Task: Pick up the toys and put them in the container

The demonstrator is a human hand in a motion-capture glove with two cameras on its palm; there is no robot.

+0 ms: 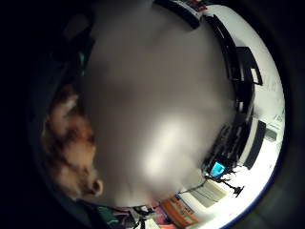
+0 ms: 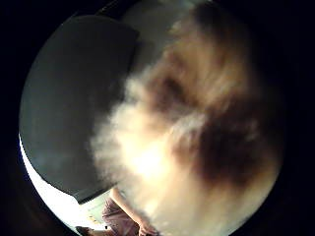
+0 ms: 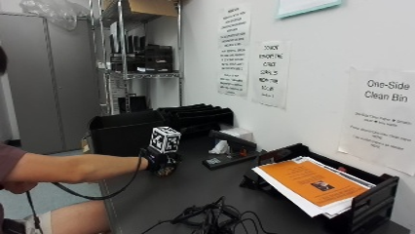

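Toy (image 2: 197, 132): fluffy brown-and-cream fur, right up against the gloved hand (image 3: 162, 163), which is out over the table (image 3: 195, 190), bin (image 3: 123, 131) at approx 11 o'clock from it. Prob. soft, light, squashy, not slippery; grab round the body. Fingers: can't tell, hidden. Sign on the wall (image 3: 383, 117) at 3 o'clock reads "One-Side Clean Bin".

In the outside view the gloved right hand (image 3: 162, 163) is mostly hidden behind its own gear, so the fingers cannot be seen. The furry toy (image 2: 197, 142) is only a blur close to the palm. A pale blurred shape (image 1: 152, 100) cannot be identified.
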